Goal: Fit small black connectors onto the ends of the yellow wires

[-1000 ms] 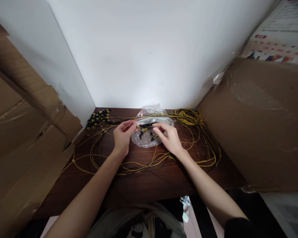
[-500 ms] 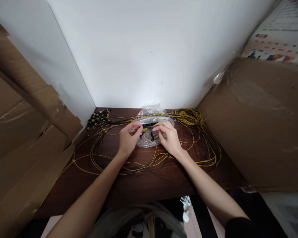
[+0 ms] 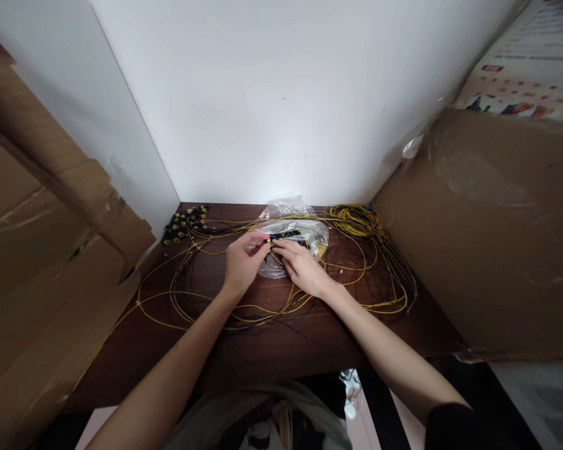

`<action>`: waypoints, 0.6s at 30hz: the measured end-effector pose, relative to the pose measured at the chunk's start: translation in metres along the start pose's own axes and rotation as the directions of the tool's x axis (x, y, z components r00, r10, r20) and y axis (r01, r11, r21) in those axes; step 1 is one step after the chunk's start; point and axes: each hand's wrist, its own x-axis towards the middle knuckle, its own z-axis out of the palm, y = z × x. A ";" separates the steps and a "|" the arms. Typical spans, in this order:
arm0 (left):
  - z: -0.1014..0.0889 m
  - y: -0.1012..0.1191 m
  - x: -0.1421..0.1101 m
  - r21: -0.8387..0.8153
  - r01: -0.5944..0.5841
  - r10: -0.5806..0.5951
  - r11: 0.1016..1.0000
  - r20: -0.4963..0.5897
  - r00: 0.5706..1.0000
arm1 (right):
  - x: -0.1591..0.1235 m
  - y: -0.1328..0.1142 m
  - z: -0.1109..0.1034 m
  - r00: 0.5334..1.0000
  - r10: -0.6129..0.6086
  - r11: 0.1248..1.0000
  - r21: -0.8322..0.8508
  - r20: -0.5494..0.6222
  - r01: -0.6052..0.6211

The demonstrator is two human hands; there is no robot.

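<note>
My left hand (image 3: pixel 244 262) is closed in a pinch on a small black connector (image 3: pixel 269 240) with a glint of yellow, above a clear plastic bag (image 3: pixel 287 207). From the other side, the fingertips of my right hand (image 3: pixel 304 269) meet at this connector, fingers held together; what lies under them is mostly hidden. Inside the bag are several small black parts (image 3: pixel 291 234) and some yellow bits. Yellow and black wires (image 3: pixel 263 220) run behind my hands and loop around below them on the dark brown tabletop (image 3: pixel 286 350).
A cluster of black connectors with yellow ends (image 3: pixel 186 224) lies at the back left. Bundled yellow wire (image 3: pixel 356 220) sits at the back right. Cardboard (image 3: pixel 51 250) flanks the left, a large cardboard box (image 3: pixel 488 250) the right. A white panel (image 3: pixel 281 100) rises behind.
My right hand has moved left from over the right part of the bag to the connector in my left fingers, uncovering more of the bag's right side. My left hand stays put.
</note>
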 end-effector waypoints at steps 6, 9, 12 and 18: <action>0.000 0.003 0.000 0.030 -0.003 0.003 1.000 -0.002 1.000 | 0.001 0.001 0.003 1.000 0.017 1.000 -0.017 -0.011 -0.017; 0.001 0.004 0.000 0.015 0.005 -0.004 1.000 -0.008 1.000 | 0.002 0.002 0.001 0.995 0.059 0.998 0.028 -0.085 -0.057; 0.001 0.004 0.000 0.015 0.008 -0.008 1.000 -0.008 1.000 | 0.003 0.005 0.003 0.984 0.111 0.993 0.052 -0.141 -0.104; 0.001 0.002 0.000 0.009 0.010 -0.010 1.000 0.005 1.000 | 0.006 0.015 0.010 0.981 0.129 0.991 0.036 -0.143 -0.125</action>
